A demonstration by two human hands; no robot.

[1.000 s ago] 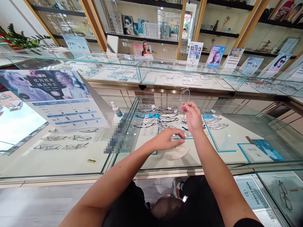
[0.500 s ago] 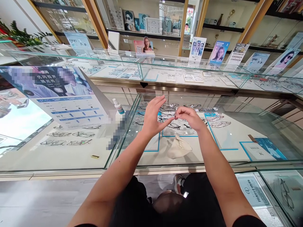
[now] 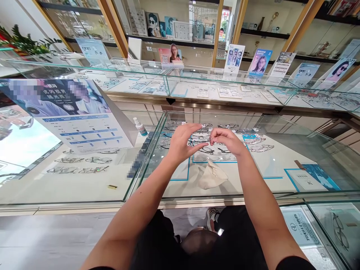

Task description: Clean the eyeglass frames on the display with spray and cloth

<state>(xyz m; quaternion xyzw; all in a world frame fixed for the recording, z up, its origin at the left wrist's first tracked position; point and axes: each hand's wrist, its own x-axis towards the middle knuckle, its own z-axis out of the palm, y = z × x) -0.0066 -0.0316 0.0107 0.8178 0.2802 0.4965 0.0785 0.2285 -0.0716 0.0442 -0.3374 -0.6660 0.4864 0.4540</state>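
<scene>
My left hand [image 3: 181, 144] is over the glass counter, its fingers and thumb apart in a C shape. Its thumb tip points at my right fingertips, and I see nothing clearly gripped between its fingers. My right hand [image 3: 226, 140] has thumb and index finger pinched together on a small, thin, shiny thing [image 3: 210, 138], too small to name. Beneath both hands, rows of eyeglasses [image 3: 207, 150] lie inside the display case [image 3: 261, 165]. A crumpled cream cleaning cloth [image 3: 213, 175] rests on the glass between my forearms.
A white spray bottle [image 3: 140, 126] stands left of my hands, beside a large folded sign [image 3: 92, 129]. More eyeglasses [image 3: 69, 170] show at left. Another glass showcase [image 3: 197, 80] with upright cards runs behind. The counter's front edge [image 3: 202, 203] lies under my forearms.
My left fingers have come down and closer to the thumb. The right hand has shifted slightly down and right, parting a little from the left thumb. The cloth stays put.
</scene>
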